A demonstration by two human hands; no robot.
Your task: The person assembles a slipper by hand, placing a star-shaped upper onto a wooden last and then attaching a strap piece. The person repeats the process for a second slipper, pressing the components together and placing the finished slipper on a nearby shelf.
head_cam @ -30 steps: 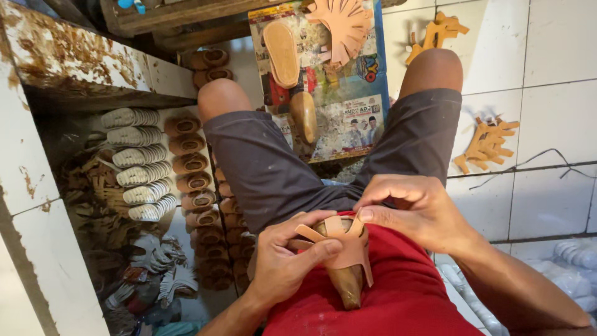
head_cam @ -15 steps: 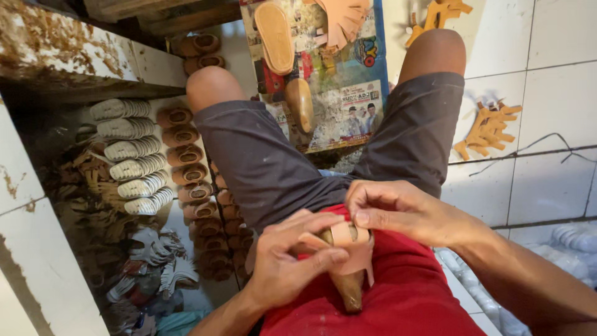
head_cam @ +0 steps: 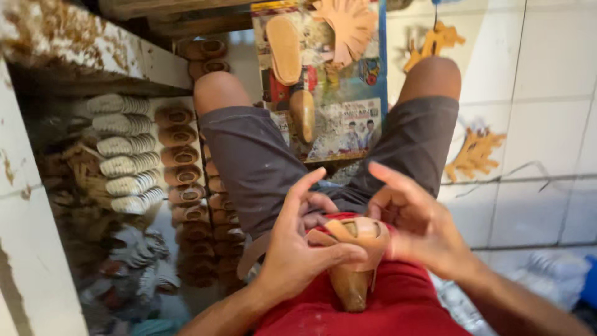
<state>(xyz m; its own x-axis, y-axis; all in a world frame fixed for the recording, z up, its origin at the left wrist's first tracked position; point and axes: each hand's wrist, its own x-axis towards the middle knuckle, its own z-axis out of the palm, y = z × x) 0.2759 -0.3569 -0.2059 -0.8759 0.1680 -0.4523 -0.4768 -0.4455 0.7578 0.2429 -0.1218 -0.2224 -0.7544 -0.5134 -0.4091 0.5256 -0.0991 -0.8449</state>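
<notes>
At the far left a stained white wall (head_cam: 25,205) closed off that side, and under a rough shelf (head_cam: 74,43) the floor was crowded with rows of pale ribbed soles (head_cam: 121,162) and stacked tan shoe uppers (head_cam: 183,168), leaving little free room there; the lower heap was dim and hard to make out. The person sat with grey shorts (head_cam: 255,162) spread wide, knees apart. The left hand (head_cam: 298,249) was clamped on the wooden shoe last (head_cam: 351,274), thumb laid across the tan leather upper (head_cam: 357,233) wrapped over its top, index finger raised. The last stood in the lap against the red shirt (head_cam: 398,305), its lower tip pointing toward the camera; its far side was hidden by the leather and the fingers. Between the knees lay a printed paper sheet (head_cam: 348,124) carrying a loose tan sole (head_cam: 283,40), another wooden last (head_cam: 303,115) and a fan-shaped leather cutout (head_cam: 348,22), the cutout cropped by the top edge. The right hand (head_cam: 423,224) was spread, fingers apart, its palm side just beside the upper; whether it touched could not be told. To the right, white floor tiles (head_cam: 541,93) offered the most open room, holding only scattered orange leather scraps (head_cam: 476,152). The right forearm ran out of the frame's bottom corner.
</notes>
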